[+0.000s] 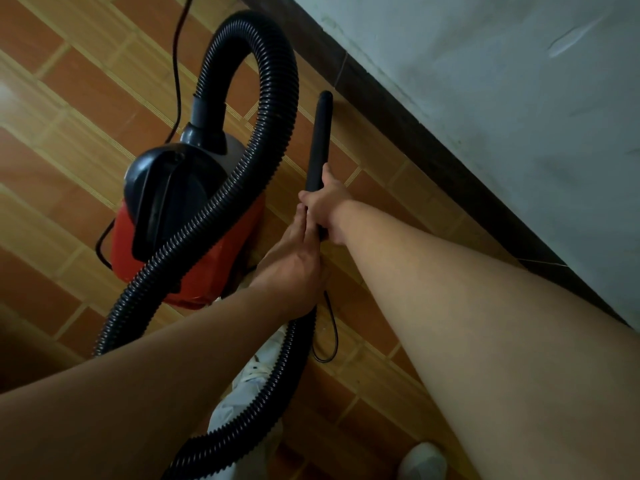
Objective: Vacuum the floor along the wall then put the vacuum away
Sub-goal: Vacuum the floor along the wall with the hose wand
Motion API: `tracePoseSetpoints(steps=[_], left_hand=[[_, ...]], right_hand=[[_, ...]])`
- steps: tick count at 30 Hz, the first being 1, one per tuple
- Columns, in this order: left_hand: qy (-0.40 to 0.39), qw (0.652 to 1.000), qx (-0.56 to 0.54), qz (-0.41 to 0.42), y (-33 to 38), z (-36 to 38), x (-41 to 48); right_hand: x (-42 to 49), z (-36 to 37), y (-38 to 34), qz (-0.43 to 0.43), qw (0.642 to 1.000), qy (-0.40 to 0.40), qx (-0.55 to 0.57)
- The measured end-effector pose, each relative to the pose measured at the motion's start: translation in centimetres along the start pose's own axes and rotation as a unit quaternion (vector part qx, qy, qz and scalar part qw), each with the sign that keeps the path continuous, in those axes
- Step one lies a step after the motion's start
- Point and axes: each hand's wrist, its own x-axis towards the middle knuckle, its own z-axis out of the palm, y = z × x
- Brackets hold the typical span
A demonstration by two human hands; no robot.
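On a tiled floor beside a pale wall, the right hand is gripping the black tube aimed at the wall's foot, the left hand is laying straight fingers along it, and the red vacuum is standing just beside, apparently mid-job and not yet stored.

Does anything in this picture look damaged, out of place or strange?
Nothing looks spilled or broken. The wall has a flaked mark at upper right, and a thin black cord loops on the floor close to the white shoe, where a foot might catch it.
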Motion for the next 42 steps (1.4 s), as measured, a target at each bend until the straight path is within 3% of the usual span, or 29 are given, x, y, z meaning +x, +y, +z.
tracePoseSetpoints(steps=[6, 15, 26, 42], left_hand=[[0.013, 1.0, 0.029, 0.002, 1.6, 2.4, -1.4], [-0.089, 0.993, 0.076, 0.028, 5.5, 7.1, -4.3], [-0.134, 0.975, 0.162, 0.073, 10.7, 13.9, -5.5], [-0.201, 0.96, 0.167, 0.106, 21.8, 23.2, -6.0]], right_hand=[[-1.1, -1.1, 3.4, 0.024, 0.998, -0.001, 0.066], [-3.4, -3.5, 11.8, 0.056, 0.988, 0.027, 0.144], [-6.0, -7.9, 21.1, 0.068, 0.97, 0.093, 0.213], [-9.0, -17.0, 34.2, 0.086, 0.932, 0.157, 0.315]])
